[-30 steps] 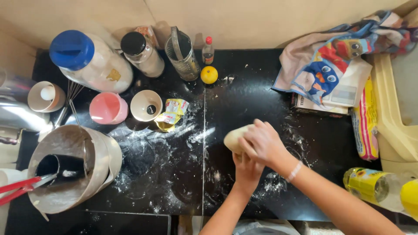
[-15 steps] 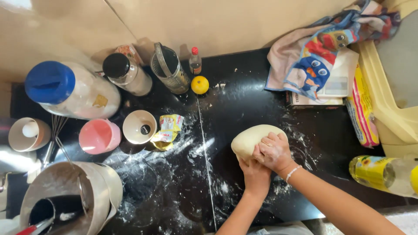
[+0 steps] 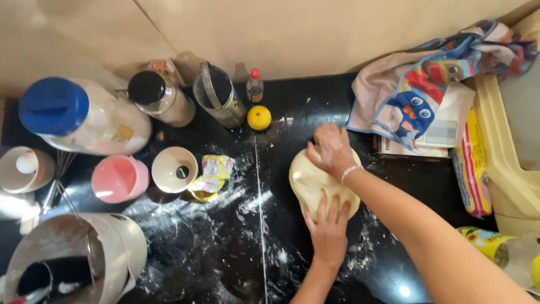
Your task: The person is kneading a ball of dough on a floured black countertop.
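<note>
While flour streaks the black counter (image 3: 185, 247) below a beige wall (image 3: 315, 34), both hands (image 3: 329, 186) press flat on the dough (image 3: 306, 183).

The dough (image 3: 315, 183) lay on the table (image 3: 225, 253), the right hand (image 3: 332, 149) on its far side, the left hand (image 3: 329, 228) on its near side; cups (image 3: 174, 169) stood to its left.

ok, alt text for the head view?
Both hands press a pale dough on a floured black counter: left hand at its near edge, right hand at its far edge. Jars, cups and a towel surround it.
</note>
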